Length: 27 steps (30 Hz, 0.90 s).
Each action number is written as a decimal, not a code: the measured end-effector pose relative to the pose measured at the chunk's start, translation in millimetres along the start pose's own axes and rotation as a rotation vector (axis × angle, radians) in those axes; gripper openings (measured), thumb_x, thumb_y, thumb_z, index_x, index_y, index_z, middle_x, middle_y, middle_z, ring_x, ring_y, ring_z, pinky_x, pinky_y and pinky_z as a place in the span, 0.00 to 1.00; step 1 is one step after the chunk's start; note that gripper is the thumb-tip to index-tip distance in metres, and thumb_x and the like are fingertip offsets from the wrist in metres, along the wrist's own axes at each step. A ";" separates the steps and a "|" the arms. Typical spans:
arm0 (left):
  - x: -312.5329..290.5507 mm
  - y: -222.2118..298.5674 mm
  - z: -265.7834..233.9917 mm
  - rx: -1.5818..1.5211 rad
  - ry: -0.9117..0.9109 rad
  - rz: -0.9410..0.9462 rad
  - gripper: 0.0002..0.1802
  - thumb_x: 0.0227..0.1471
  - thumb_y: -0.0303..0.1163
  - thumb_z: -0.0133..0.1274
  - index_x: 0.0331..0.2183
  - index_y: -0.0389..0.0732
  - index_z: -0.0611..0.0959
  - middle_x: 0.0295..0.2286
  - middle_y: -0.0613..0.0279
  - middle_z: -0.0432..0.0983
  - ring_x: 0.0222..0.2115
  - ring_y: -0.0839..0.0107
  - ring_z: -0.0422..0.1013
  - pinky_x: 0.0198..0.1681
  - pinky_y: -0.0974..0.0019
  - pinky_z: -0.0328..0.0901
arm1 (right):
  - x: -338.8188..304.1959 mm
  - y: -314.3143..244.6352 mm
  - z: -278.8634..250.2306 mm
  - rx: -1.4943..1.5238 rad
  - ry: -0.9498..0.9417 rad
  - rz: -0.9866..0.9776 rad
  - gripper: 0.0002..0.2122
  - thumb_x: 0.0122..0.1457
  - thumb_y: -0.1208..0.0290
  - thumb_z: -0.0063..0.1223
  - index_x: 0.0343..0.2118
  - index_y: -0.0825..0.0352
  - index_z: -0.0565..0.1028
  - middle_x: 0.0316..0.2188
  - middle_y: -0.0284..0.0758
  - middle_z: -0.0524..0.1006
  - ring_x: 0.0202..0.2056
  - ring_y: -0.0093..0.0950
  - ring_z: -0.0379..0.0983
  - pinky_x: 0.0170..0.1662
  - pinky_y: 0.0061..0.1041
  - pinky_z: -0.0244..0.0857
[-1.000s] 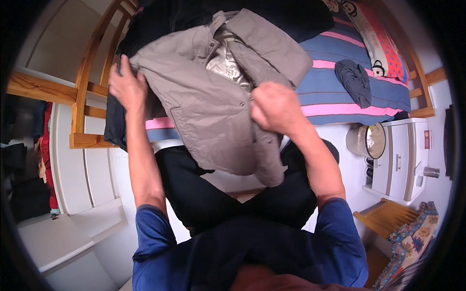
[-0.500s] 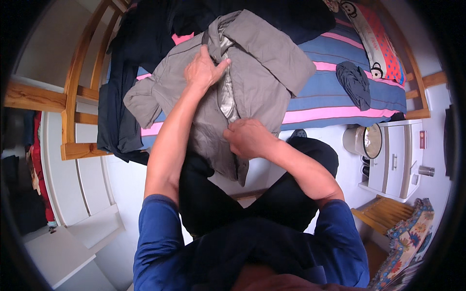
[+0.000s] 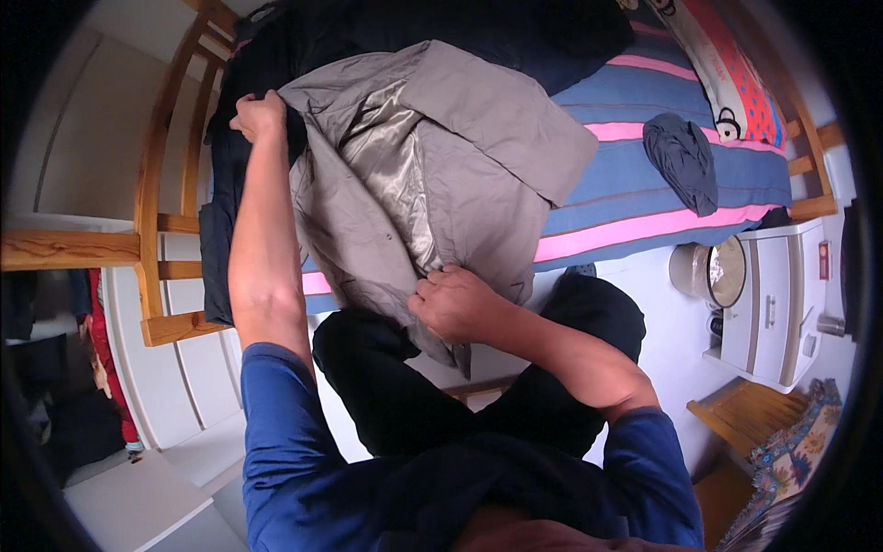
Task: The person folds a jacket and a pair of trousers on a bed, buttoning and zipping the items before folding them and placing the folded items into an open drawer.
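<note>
A grey-beige jacket [image 3: 487, 156] with a shiny silvery lining [image 3: 391, 175] lies across the bed's front edge, its lower end hanging over my knees. My left hand [image 3: 260, 117], closed, grips the jacket at its upper left edge and holds that front panel drawn aside, so the lining shows. Near the lower front opening, my right hand [image 3: 455, 304] is closed on the jacket's edge, fingers curled into the cloth. The right side of the jacket is folded over on itself at the top.
Dark clothes [image 3: 515, 32] cover the far side of the striped bed [image 3: 625, 184]. A crumpled dark grey cloth [image 3: 681, 161] and a patterned pillow [image 3: 722, 78] lie to the right. Wooden bed rails [image 3: 152, 221] stand at left; a bin [image 3: 722, 271] and white cabinet [image 3: 773, 308] at right.
My left hand has moved left, pulling the jacket's left front open and exposing more lining. My right hand stays at the lower front, slightly lower in view.
</note>
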State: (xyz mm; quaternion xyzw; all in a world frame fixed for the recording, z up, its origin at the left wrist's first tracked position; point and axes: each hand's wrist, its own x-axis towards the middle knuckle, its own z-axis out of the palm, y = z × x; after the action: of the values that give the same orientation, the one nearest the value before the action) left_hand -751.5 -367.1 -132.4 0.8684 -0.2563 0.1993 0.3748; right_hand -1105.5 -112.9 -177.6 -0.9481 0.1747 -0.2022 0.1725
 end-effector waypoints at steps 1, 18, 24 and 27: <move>-16.5 7.1 -10.4 -0.069 0.007 0.276 0.14 0.49 0.37 0.59 0.37 0.41 0.85 0.34 0.49 0.78 0.37 0.52 0.75 0.41 0.53 0.69 | -0.9 1.6 -0.2 0.006 0.019 0.005 0.04 0.48 0.70 0.52 0.25 0.63 0.72 0.24 0.34 0.73 0.31 0.33 0.73 0.36 0.32 0.65; -283.9 222.6 -115.5 -0.713 -0.762 0.796 0.13 0.47 0.36 0.63 0.31 0.36 0.83 0.33 0.48 0.77 0.37 0.51 0.72 0.41 0.53 0.68 | -3.5 13.6 20.4 0.131 0.117 -0.054 0.18 0.59 0.65 0.48 0.50 0.64 0.76 0.53 0.43 0.74 0.55 0.40 0.68 0.60 0.39 0.57; -355.0 260.2 -174.4 -1.188 -1.134 0.933 0.18 0.55 0.43 0.56 0.38 0.38 0.83 0.36 0.48 0.80 0.41 0.52 0.76 0.45 0.55 0.69 | -17.5 25.5 6.5 0.898 -0.014 0.165 0.23 0.64 0.59 0.49 0.60 0.62 0.66 0.61 0.40 0.65 0.62 0.34 0.58 0.66 0.37 0.48; -300.8 192.2 -112.2 -0.686 -1.125 0.945 0.15 0.54 0.43 0.55 0.36 0.42 0.85 0.31 0.52 0.81 0.34 0.55 0.78 0.39 0.56 0.71 | -1.5 16.1 7.7 -0.008 -0.023 -0.050 0.15 0.57 0.65 0.49 0.45 0.63 0.76 0.44 0.39 0.76 0.46 0.34 0.73 0.52 0.33 0.63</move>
State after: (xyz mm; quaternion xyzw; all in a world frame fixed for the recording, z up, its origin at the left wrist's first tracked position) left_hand -1120.5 -306.6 -117.0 0.4754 -0.7929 -0.2197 0.3116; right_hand -1107.6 -124.4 -191.2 -0.9551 0.1497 -0.1949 0.1657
